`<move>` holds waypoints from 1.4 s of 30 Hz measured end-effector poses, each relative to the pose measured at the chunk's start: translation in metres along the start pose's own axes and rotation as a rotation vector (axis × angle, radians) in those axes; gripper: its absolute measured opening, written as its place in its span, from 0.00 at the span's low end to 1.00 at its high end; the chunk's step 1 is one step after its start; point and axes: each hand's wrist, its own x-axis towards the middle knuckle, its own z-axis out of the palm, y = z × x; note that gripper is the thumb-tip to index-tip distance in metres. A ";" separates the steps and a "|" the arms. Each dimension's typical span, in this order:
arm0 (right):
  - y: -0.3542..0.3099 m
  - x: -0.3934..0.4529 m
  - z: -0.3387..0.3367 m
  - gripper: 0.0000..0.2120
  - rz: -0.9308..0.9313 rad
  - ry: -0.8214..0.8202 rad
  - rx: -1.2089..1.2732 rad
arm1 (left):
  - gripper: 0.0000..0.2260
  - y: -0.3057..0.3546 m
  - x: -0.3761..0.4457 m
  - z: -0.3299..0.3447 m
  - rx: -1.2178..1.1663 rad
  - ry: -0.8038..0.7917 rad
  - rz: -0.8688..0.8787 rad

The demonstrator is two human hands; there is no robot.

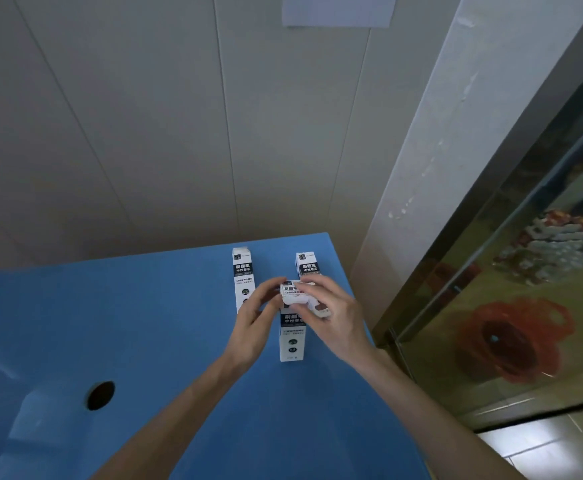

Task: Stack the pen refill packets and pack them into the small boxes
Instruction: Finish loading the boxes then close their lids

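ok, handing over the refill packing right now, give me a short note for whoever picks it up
Left hand: fingertips pinch the top end of the near upright white-and-black cardboard refill box.
Right hand: grip curled round the same box top, at its end flap.
Two more tall white-and-black refill boxes stand behind on the blue table: far left box, far right box.
Done: cannot tell what is inside any box.
Left: finish closing the near box; no loose packets in view.
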 end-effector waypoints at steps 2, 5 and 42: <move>0.003 0.001 0.000 0.15 -0.030 -0.011 -0.026 | 0.13 -0.001 0.000 -0.001 -0.002 -0.010 0.006; 0.005 0.006 0.001 0.15 0.020 -0.011 0.049 | 0.14 -0.001 0.002 -0.001 -0.003 -0.015 -0.003; 0.009 0.023 -0.019 0.12 -0.045 -0.194 -0.006 | 0.19 0.004 0.008 -0.012 0.030 -0.138 0.023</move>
